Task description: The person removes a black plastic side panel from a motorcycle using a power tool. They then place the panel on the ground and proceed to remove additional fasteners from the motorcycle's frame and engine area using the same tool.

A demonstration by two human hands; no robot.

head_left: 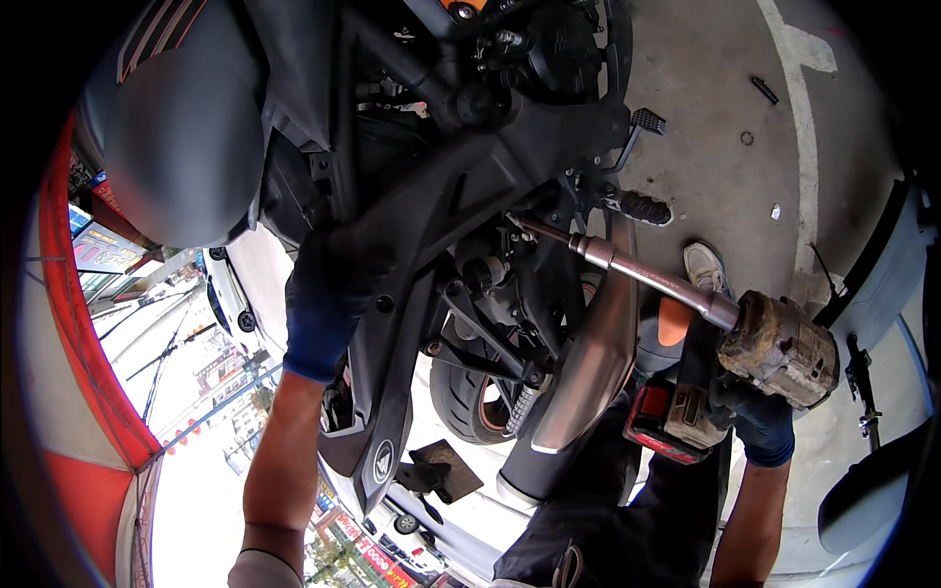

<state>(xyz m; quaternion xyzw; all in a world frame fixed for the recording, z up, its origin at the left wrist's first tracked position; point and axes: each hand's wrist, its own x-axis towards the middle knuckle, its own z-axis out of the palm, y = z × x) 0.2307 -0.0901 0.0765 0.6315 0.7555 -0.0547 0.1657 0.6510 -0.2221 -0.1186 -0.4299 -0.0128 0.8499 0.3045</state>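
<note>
My left hand [325,294], in a black and blue glove, grips the motorcycle's black tail subframe [392,245] with its fingers wrapped round it. In a matching glove, my right hand [755,421] is shut on a worn cordless impact wrench [779,348] with a red and black battery [647,423]. From the wrench a long silver extension [667,284] runs up-left, its thinner end reaching a bracket under the subframe, where I cannot tell exactly what it meets. The silver exhaust [588,382] lies just below the extension, beside a black footpeg [639,204].
The fuel tank [181,147] is at upper left, the rear tire [456,407] below the subframe, a pedal [649,122] at the right side. Small loose items [765,90] lie on the grey floor. My shoe [704,260] stands beside the bike; cars [223,289] show beyond.
</note>
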